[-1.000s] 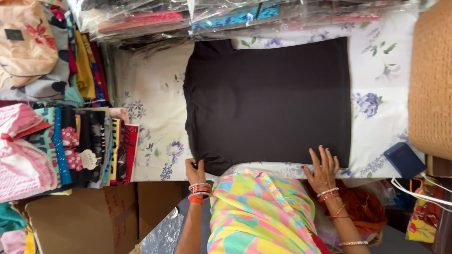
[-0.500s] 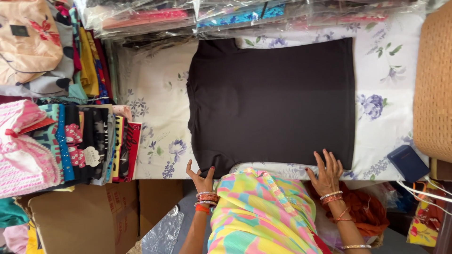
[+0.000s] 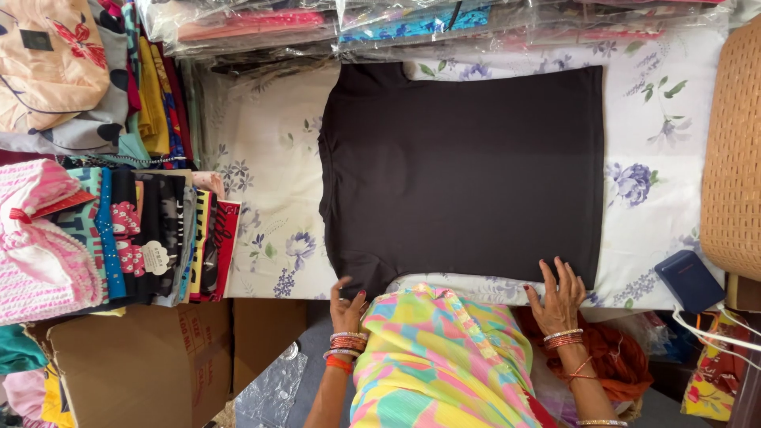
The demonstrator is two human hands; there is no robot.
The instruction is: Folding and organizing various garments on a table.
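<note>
A black T-shirt (image 3: pixel 464 170) lies spread flat on a white bedsheet with purple flowers (image 3: pixel 265 158), its neck end to the left. My left hand (image 3: pixel 347 305) is at the shirt's near sleeve corner, fingers curled and pinching the fabric edge. My right hand (image 3: pixel 559 297) rests flat with fingers spread on the shirt's near hem corner. Both wrists carry orange and red bangles. My multicoloured garment (image 3: pixel 440 361) fills the bottom middle.
Folded clothes in stacks (image 3: pixel 119 230) stand at the left. Plastic-wrapped garments (image 3: pixel 412 20) line the far edge. At the right edge stands a woven basket (image 3: pixel 733 150), with a dark blue box (image 3: pixel 690 279) near it. A cardboard box (image 3: pixel 135 357) sits below left.
My left hand has gone from spread fingers beside the sleeve to curled fingers on its edge. My right hand stays on the near hem.
</note>
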